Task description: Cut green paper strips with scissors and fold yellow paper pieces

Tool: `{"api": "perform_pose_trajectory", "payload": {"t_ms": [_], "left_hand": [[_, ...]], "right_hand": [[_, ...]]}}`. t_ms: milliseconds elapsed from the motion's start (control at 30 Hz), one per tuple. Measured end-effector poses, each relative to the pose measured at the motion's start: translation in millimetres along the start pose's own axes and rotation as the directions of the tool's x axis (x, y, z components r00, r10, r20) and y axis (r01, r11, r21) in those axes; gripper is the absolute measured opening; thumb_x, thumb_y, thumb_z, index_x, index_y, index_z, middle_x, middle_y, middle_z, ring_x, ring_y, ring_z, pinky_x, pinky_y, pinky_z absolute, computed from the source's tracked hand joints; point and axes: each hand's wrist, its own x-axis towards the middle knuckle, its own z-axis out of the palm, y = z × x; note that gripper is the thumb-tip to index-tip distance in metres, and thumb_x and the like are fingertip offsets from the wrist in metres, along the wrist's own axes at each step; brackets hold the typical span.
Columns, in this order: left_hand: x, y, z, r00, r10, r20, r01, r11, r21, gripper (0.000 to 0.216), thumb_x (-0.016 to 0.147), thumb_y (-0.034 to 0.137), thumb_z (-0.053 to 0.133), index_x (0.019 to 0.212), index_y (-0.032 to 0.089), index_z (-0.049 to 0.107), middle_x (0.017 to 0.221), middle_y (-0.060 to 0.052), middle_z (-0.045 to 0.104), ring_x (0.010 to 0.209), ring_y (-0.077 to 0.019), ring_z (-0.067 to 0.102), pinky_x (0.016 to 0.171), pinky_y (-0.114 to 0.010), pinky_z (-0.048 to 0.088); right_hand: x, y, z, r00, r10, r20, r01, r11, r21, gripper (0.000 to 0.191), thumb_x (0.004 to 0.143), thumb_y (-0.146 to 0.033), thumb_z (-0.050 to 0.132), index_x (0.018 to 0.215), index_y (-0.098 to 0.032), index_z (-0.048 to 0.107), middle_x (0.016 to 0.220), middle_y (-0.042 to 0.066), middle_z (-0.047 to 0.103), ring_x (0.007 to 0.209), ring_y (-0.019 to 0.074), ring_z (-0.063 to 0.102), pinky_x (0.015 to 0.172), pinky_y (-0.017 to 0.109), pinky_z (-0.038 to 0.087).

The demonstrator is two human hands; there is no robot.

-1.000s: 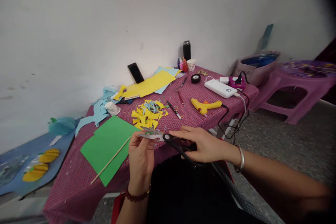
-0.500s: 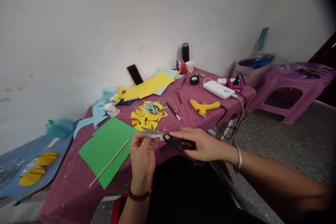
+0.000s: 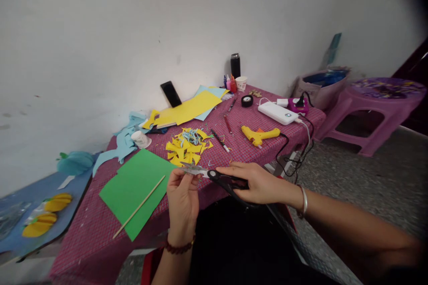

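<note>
Black-handled scissors are in my right hand, its fingers through and around the handles. Their blades point left, just over the fingertips of my left hand. My left thumb and fingers are pinched together under the blades; what they hold is too small to make out. Beyond the blades lies a heap of yellow and light blue paper scraps. Left of my left hand is a green paper sheet with a thin wooden stick across it.
On the checked tablecloth lie a yellow glue gun, a white power bank, a marker, black tape and a paper cup. A phone leans on the wall. Cables hang off the right edge beside a pink stool.
The scissor blades look slightly closer together above my left fingertips. Both hands otherwise keep nearly the same place; the whole view has shifted a little.
</note>
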Motion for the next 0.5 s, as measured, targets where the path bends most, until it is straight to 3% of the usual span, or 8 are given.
{"api": "perform_pose_trajectory", "payload": {"t_ms": [500], "left_hand": [[-0.4, -0.4, 1.6, 1.0, -0.007, -0.007, 0.007, 1.0, -0.019, 0.022, 0.06, 0.012, 0.078, 0.066, 0.017, 0.058, 0.069, 0.005, 0.067, 0.065, -0.0073, 0.063, 0.064, -0.018, 0.052]], "right_hand": [[0.7, -1.2, -2.3, 1.0, 0.004, 0.013, -0.004, 1.0, 0.003, 0.066, 0.078, -0.013, 0.059, 0.141, -0.023, 0.046, 0.097, 0.006, 0.061, 0.081, 0.0175, 0.059, 0.074, 0.028, 0.045]]}}
